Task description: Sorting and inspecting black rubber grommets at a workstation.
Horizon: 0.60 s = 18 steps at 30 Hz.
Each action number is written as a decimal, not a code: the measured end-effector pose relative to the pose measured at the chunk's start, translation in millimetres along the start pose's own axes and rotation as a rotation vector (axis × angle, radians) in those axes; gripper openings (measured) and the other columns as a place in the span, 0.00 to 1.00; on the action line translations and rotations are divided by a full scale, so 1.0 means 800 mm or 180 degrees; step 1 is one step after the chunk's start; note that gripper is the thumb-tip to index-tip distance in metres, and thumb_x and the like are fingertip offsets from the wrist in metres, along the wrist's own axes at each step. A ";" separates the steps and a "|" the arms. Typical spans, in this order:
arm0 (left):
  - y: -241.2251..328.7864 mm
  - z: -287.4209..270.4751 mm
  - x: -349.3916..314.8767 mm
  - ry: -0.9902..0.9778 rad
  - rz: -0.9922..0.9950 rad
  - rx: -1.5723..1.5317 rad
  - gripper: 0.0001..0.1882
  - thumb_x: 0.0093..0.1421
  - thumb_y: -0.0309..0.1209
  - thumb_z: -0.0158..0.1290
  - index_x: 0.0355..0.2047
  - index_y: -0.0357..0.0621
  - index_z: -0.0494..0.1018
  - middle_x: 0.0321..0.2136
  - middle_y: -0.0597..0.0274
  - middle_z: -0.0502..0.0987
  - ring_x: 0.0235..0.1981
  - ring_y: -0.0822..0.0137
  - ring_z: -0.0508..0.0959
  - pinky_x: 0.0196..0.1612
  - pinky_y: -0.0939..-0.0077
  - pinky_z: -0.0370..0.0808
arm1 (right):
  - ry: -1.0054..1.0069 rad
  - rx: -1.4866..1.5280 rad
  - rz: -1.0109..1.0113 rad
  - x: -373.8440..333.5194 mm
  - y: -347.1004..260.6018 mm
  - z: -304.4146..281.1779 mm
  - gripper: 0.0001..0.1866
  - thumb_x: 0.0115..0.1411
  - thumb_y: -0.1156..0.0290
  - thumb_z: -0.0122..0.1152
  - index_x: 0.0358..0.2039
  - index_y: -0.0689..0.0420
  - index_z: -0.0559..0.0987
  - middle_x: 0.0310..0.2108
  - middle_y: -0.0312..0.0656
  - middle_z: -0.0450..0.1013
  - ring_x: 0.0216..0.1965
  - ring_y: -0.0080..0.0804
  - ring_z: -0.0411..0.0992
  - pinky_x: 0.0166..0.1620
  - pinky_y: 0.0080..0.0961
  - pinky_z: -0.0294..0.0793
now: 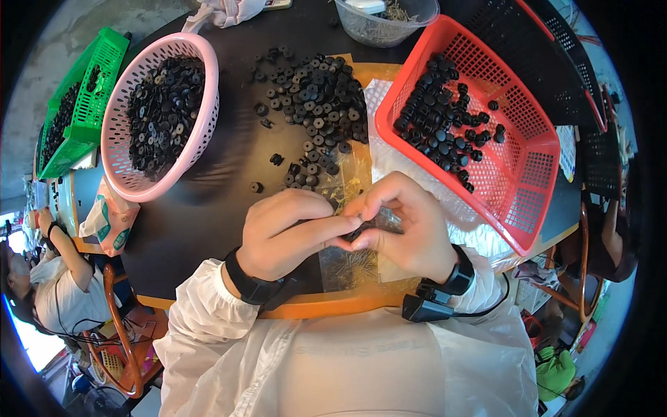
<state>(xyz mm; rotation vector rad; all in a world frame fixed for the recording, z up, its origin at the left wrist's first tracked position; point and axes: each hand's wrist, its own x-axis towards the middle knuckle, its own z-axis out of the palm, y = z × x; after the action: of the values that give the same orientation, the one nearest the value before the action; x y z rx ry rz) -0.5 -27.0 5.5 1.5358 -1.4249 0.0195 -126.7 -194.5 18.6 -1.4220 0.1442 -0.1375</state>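
Observation:
My left hand [288,229] and my right hand [413,226] meet above the near edge of the table, fingertips touching. A small black part [353,235] shows between the thumb and fingers of my right hand, mostly covered. The fingers of my left hand are closed in a pinch against it; whatever they hold is too hidden to name. Below the hands, thin metal pins [358,263] lie scattered on a clear sheet. Just beyond my hands is a heap of black round parts with centre holes [323,94], with a few loose ones to its left.
A pink basket [210,111] of black discs stands at left, beside a green basket [87,104]. The red basket [479,187] at right holds black spool-like parts. A clear tub [379,29] of pins is at the back. Another person [66,285] sits at far left.

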 end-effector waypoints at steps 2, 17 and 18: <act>0.001 -0.007 0.001 0.0308 0.0093 0.0426 0.30 0.37 0.42 0.69 0.43 0.46 0.80 0.30 0.65 0.75 0.30 0.64 0.75 0.32 0.72 0.74 | -0.0013 -0.1649 -0.1051 0.004 -0.024 -0.012 0.20 0.45 0.78 0.72 0.41 0.57 0.78 0.38 0.40 0.78 0.39 0.34 0.76 0.46 0.29 0.75; -0.019 -0.027 -0.006 0.1247 -0.0943 0.0458 0.05 0.59 0.21 0.54 0.36 0.38 0.78 0.33 0.61 0.72 0.33 0.69 0.72 0.39 0.78 0.69 | 0.0049 -0.3987 -0.1277 -0.008 -0.006 -0.017 0.10 0.44 0.71 0.69 0.30 0.51 0.81 0.30 0.32 0.74 0.34 0.32 0.71 0.36 0.26 0.71; -0.021 -0.029 -0.009 0.1092 -0.0847 0.0630 0.05 0.60 0.21 0.53 0.36 0.37 0.77 0.35 0.62 0.72 0.32 0.73 0.71 0.38 0.82 0.69 | -0.0050 -0.4038 -0.1210 -0.005 -0.004 -0.014 0.10 0.43 0.71 0.69 0.30 0.51 0.81 0.29 0.31 0.73 0.33 0.31 0.70 0.35 0.25 0.71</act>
<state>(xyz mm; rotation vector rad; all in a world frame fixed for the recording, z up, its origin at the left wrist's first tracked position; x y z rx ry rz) 23.5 -10.4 2.1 1.7762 -0.9647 0.2575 -133.0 -205.5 20.2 -2.7105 -0.0873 -0.3886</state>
